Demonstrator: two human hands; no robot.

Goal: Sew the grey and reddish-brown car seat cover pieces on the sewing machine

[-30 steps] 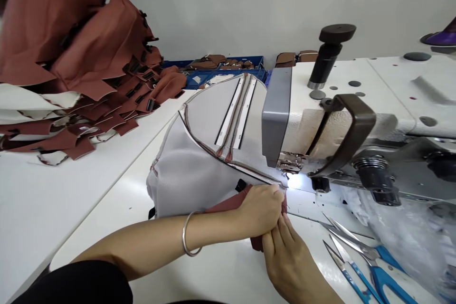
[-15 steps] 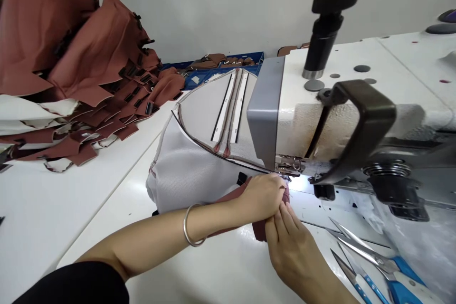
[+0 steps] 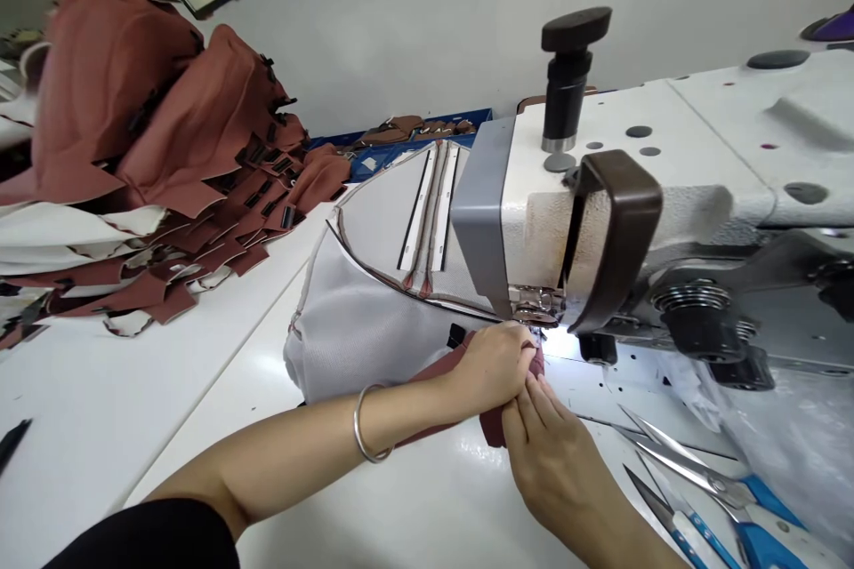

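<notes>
At the sewing machine (image 3: 553, 196), my left hand (image 3: 495, 366) is closed, its fingers pinching the edge of a reddish-brown cover piece (image 3: 495, 427) just in front of the lit needle area. Close against it, my right hand (image 3: 543, 440) presses its fingertips together on the same edge. The fingertips partly hide the edge. A grey lining (image 3: 374, 333) belonging to this bulky sewn piece lies behind my left forearm, with dark piping along its curved seam. Two white strips (image 3: 417, 209) run along its middle seam. A black tab (image 3: 456, 336) sits near my left wrist.
Large scissors (image 3: 713, 480) and thread snips (image 3: 667, 507) lie at the lower right beside clear plastic (image 3: 787, 436). Reddish-brown covers (image 3: 173, 124) are heaped at the left. A blue crate (image 3: 393, 142) with brown pieces stands behind the machine.
The camera view has tilted and shifted a little, showing more of the wall and the heap. My hands keep the same grip on the cover piece, almost unmoved at the machine.
</notes>
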